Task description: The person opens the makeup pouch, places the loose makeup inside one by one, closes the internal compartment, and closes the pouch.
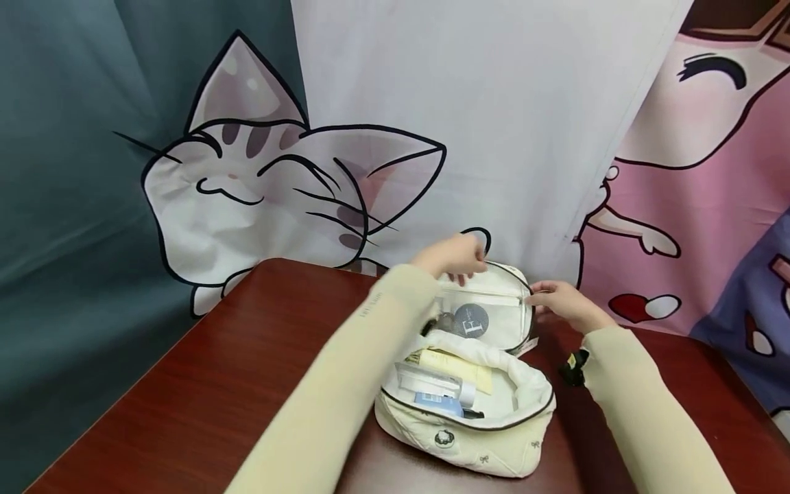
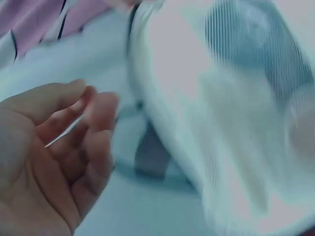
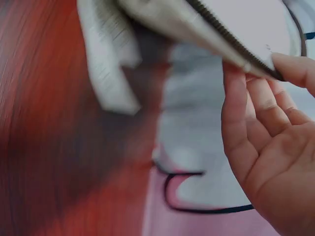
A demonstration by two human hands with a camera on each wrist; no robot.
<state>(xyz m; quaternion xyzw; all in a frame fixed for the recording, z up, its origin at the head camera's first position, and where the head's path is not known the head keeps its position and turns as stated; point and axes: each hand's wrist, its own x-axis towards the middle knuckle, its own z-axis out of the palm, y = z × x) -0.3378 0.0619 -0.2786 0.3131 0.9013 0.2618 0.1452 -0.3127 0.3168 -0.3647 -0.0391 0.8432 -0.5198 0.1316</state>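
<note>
A cream cosmetic bag (image 1: 459, 446) with dark zip edging stands open on the table. Its lid (image 1: 503, 326) is raised at the back, with a clear pocket holding a round grey item marked F (image 1: 472, 320). My right hand (image 1: 568, 303) pinches the lid's right edge between thumb and fingers, plain in the right wrist view. My left hand (image 1: 457, 255) is over the lid's upper left; in the left wrist view its fingers bend loosely, apart from the lid, with nothing held. Inside lie a yellow packet (image 1: 453, 366), a clear container (image 1: 428, 379) and a blue item (image 1: 438, 403).
The dark red wooden table (image 1: 204, 398) extends left and right of the bag. Behind it hangs a curtain (image 1: 524, 123) printed with cartoon figures. A white tag (image 3: 110, 73) dangles from the bag. A small black object (image 1: 574, 368) is at the right wrist.
</note>
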